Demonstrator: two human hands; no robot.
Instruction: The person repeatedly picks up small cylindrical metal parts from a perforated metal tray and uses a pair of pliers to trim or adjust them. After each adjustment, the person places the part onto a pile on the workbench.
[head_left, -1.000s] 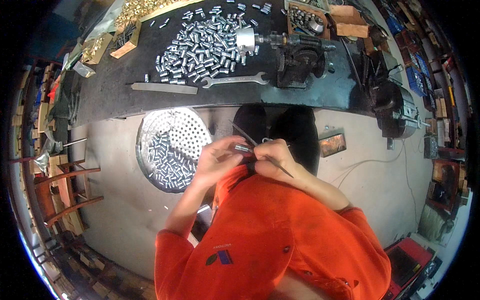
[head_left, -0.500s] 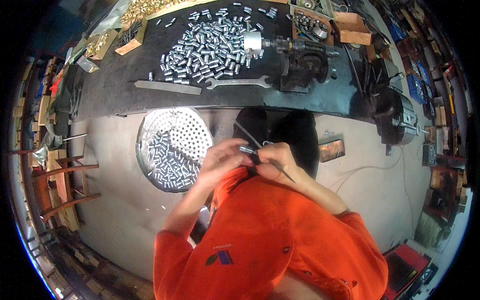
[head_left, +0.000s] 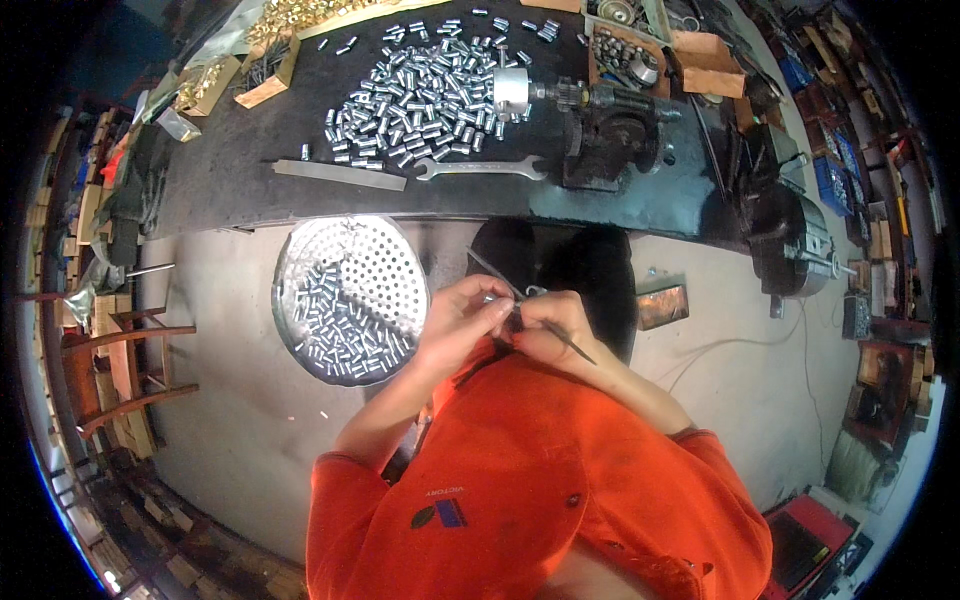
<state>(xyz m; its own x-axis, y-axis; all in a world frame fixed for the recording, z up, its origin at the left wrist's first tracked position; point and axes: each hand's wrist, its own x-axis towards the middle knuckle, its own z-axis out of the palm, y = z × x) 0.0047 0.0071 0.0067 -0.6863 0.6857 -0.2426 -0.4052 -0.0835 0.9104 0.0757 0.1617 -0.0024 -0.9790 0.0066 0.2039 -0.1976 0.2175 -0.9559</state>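
Evidently, the bench [head_left: 220, 185] is spanning the upper view, with the wearer's orange shirt [head_left: 500, 430] filling the lower. Just below the bench edge, left of the dark legs [head_left: 605, 285], a round perforated pan [head_left: 378, 262] is holding small bright pieces [head_left: 345, 330], presumably kept there for easy reach of the left side; its support is not showing. On the bench, a fixture [head_left: 612, 130] is standing with its pale head against a loose pile [head_left: 420, 105] of short metal cylinders. A spanner [head_left: 480, 170] and a flat bar [head_left: 340, 176] are lying end to end along the near edge, probably to remain handy. Both hands are meeting in front of the body, apart from the bench. The right hand [head_left: 553, 320] is closing firmly around a thin dark rod [head_left: 490, 270], which is slanting across, one end projecting beyond each side of the fist, apparently for steady control. The left hand [head_left: 460, 315] is pinching a small shiny part [head_left: 491, 297] between thumb and fingers, with almost no gap, seemingly to steady it beside the rod. Fingers are covering most of this part; whether it is touching the rod cannot be determined.
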